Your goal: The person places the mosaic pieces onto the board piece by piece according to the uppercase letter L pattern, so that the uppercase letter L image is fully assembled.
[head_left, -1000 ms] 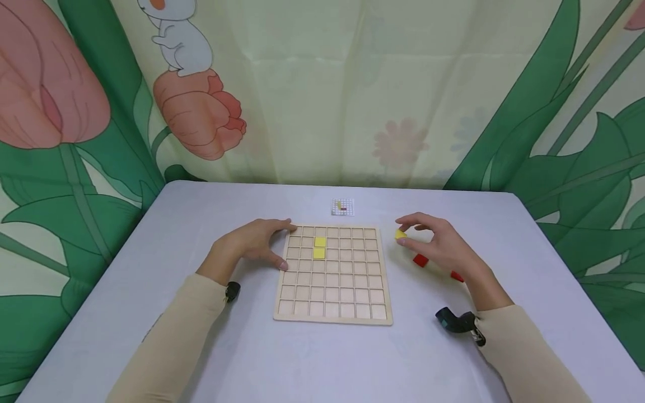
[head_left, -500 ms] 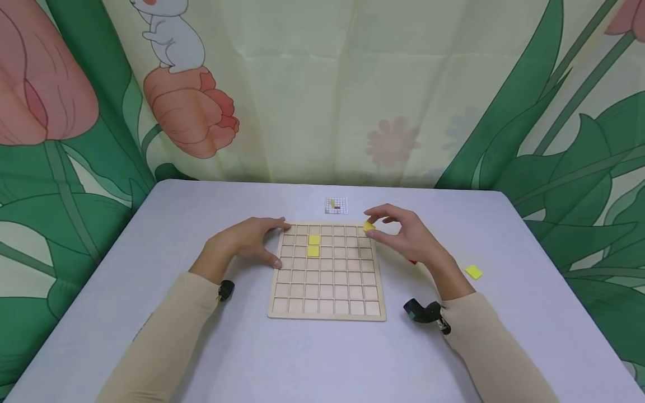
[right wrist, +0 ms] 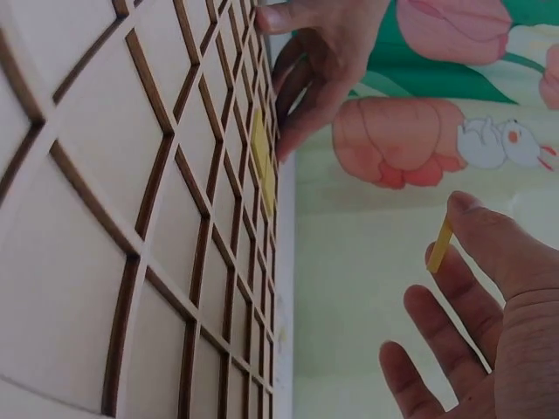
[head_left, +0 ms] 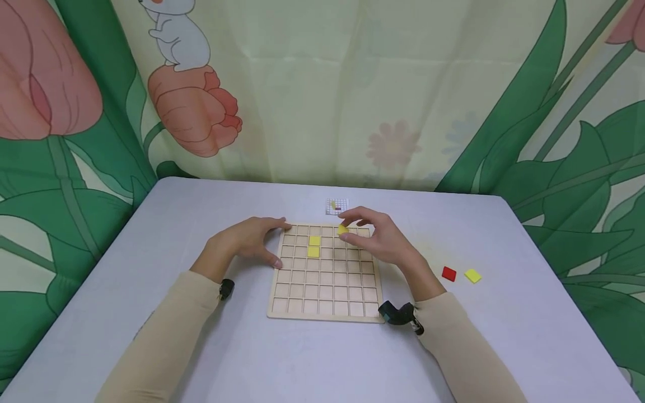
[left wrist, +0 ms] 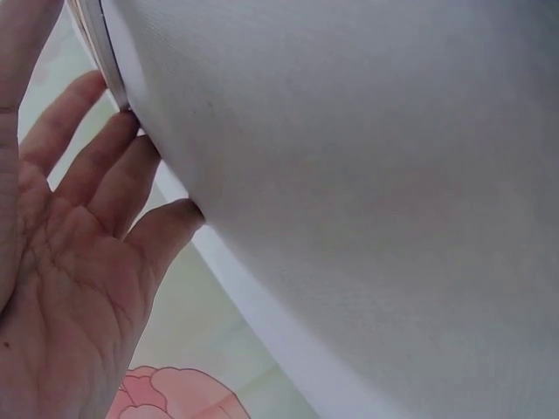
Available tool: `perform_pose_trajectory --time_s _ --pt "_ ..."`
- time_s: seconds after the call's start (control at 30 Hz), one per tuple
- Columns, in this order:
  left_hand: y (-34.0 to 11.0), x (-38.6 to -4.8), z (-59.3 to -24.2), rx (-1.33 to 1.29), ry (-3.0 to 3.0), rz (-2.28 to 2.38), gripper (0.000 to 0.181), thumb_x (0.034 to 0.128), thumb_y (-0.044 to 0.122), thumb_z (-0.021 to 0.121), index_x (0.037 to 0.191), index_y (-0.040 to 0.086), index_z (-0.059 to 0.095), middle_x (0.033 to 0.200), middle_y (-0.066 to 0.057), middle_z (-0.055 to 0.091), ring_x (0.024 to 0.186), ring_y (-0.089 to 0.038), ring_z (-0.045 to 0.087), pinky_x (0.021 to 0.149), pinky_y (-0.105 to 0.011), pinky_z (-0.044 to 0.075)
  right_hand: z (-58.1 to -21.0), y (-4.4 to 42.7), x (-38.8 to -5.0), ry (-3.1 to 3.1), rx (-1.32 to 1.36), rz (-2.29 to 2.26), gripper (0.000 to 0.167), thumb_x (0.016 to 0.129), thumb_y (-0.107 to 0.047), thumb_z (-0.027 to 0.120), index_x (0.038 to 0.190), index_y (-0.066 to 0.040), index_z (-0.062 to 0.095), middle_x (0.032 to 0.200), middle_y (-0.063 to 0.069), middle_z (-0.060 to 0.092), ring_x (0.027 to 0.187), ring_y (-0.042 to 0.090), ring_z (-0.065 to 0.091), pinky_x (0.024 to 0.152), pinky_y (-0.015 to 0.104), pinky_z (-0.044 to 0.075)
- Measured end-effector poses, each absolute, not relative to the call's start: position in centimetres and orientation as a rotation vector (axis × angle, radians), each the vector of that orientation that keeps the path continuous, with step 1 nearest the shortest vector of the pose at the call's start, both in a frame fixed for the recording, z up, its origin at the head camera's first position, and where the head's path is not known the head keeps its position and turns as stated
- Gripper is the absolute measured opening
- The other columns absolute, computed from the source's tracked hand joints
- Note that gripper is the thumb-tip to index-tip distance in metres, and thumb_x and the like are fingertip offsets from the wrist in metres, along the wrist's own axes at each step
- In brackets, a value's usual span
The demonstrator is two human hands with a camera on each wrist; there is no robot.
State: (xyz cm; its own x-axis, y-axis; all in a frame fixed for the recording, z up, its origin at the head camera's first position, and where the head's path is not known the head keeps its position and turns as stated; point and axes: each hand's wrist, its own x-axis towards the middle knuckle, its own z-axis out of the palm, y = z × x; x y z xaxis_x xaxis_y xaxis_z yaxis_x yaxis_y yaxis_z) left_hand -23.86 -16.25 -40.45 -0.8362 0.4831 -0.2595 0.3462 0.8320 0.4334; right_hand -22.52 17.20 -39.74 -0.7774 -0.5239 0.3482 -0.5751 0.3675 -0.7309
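Note:
A wooden grid board (head_left: 326, 308) lies flat on the table. Two yellow square tiles (head_left: 314, 246) sit in its cells, one directly in front of the other, towards the back left. My left hand (head_left: 247, 240) rests at the board's left edge; its thumb and fingertips touch the frame. Above the back right part of the board, my right hand (head_left: 378, 235) pinches a yellow tile (right wrist: 440, 245) between thumb and index finger. In the right wrist view that tile is held edge-on, apart from the board, while the other fingers are spread loosely.
Right of the board, a red tile (head_left: 449, 273) and a yellow tile (head_left: 472, 276) lie on the white table (head_left: 322, 364). A small card (head_left: 336, 206) printed with a coloured grid pattern lies behind the board. A printed curtain (head_left: 302, 112) hangs beyond the table.
My right hand has moved left with the pinched yellow tile, from beside the board to over it. The loose red and yellow tiles have come out from behind the forearm. The left hand stays put.

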Motion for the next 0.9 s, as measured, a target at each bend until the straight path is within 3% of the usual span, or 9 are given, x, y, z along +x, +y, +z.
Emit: perform_pose_trajectory --time_s 0.37,0.63,0.9 --pt "-16.3 -23.9 -40.6 0.606 2.651 0.512 0.103 0.0674 0.053 0.094 0.155 0.025 0.047 0.168 -0.005 0.031 0.154 -0.031 0.030 0.125 -0.051 0.027 -40.3 14.7 -22.6 -2.568 1.106 1.465 0.039 0.090 -0.014 0.081 0.127 -0.009 0.068 0.114 -0.001 0.073 0.111 0.018 0.066 0.098 0.058 0.052" --pt "-15.9 -24.3 -40.3 0.614 2.654 0.488 0.104 0.0668 0.058 0.092 0.155 0.024 0.047 0.167 -0.005 0.033 0.154 -0.031 0.030 0.125 -0.052 0.027 -40.6 13.3 -21.9 -2.614 1.135 1.426 0.039 0.090 -0.018 0.081 0.126 -0.015 0.069 0.109 -0.005 0.074 0.110 0.017 0.067 0.098 0.052 0.053" --pt "-16.3 -24.0 -40.5 0.614 2.657 0.497 0.105 0.0671 0.057 0.092 0.155 0.022 0.047 0.168 -0.006 0.031 0.154 -0.032 0.030 0.125 -0.053 0.027 -41.3 12.1 -21.4 -2.738 1.229 1.329 0.042 0.090 -0.021 0.081 0.128 -0.010 0.068 0.110 -0.006 0.073 0.108 0.015 0.066 0.100 0.048 0.052"
